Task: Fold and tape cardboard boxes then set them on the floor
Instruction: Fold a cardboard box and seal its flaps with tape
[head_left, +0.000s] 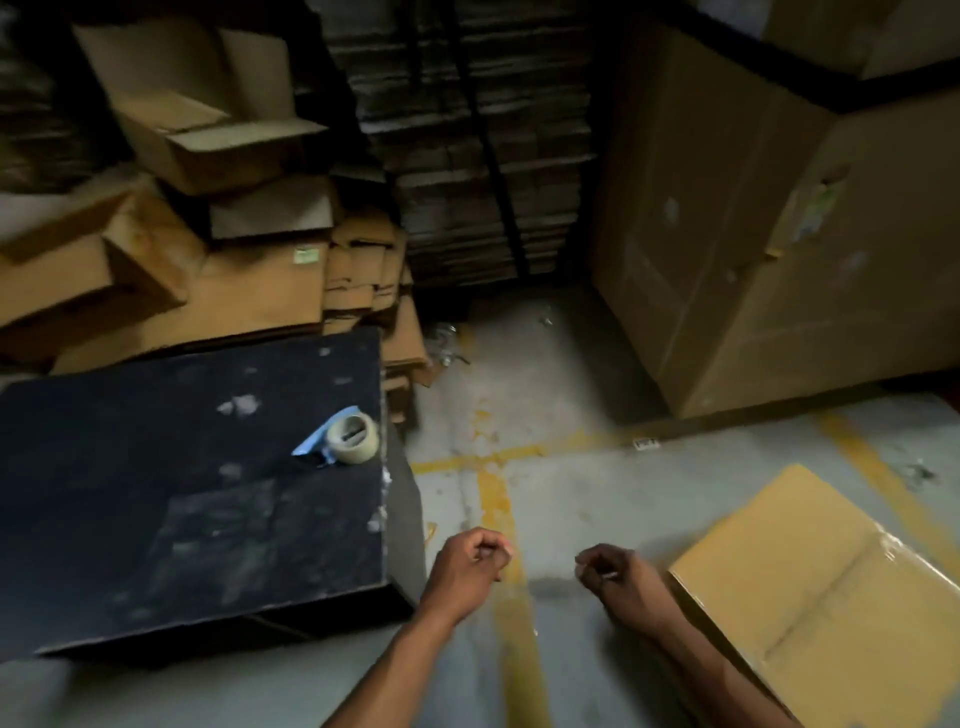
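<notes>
While both hands (540, 566) hover empty, the taped box (826, 587) lies just right.

Dim warehouse light, motion blur esp. top-left, wide-angle bending at edges, glare on taped box (826, 597).

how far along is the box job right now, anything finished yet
One taped box already sits on the floor at right, clear tape over its seam. Nothing is in hand: the left hand and right hand are curled and hold nothing. The tape roll rests on the black table. Flat cardboard stacks behind remain unfolded.
</notes>
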